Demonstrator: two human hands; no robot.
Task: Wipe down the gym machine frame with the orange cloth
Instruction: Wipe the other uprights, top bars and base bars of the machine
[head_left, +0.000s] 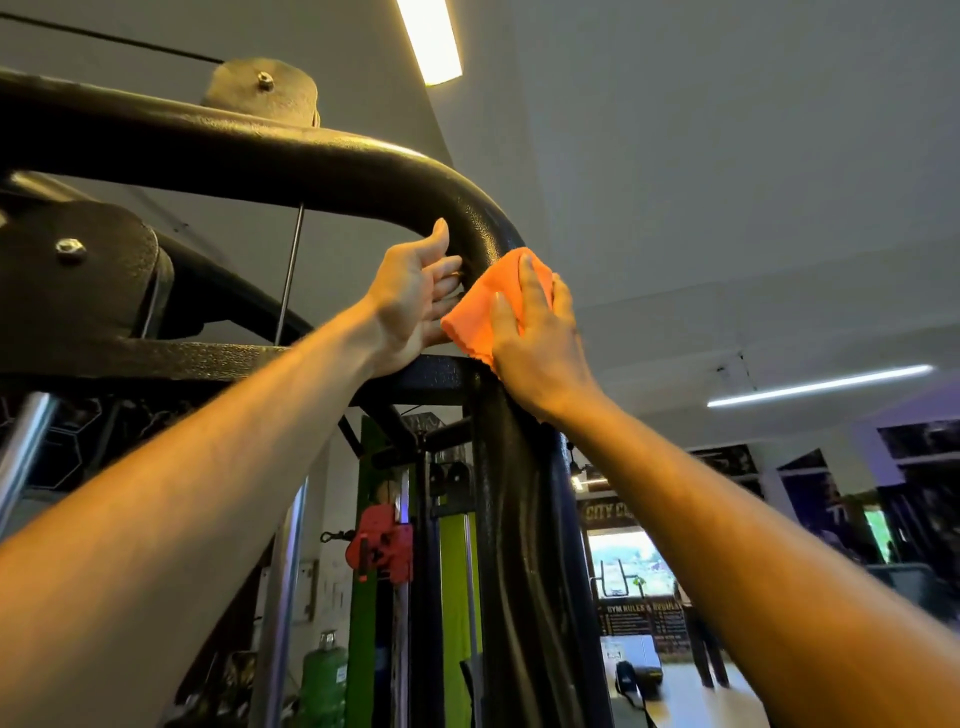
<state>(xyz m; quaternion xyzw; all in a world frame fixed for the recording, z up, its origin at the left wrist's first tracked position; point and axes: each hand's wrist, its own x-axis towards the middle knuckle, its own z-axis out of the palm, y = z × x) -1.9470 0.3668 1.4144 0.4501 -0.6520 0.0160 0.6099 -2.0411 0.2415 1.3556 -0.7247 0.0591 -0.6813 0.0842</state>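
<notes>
Looking up along the black frame (332, 166) of the gym machine, where its top tube bends down into the upright post. My right hand (540, 332) presses the orange cloth (483, 306) flat against the outer side of that bend, fingers (530, 280) straight and spread over the fabric, not curled round it. Cloth sits folded, its lower edge hanging just below the palm.

My left hand (415, 296) is on the inner side of the same bend, thumb up along the tube, fingers curled round it in a grip; fingertips are hidden behind the tube. The two hands are just beside each other, cloth between them.

Pulley plates (265, 88) are bolted above the top tube. A lit ceiling strip (431, 41) sits overhead; a red carriage (384, 545) hangs lower on the green column.
</notes>
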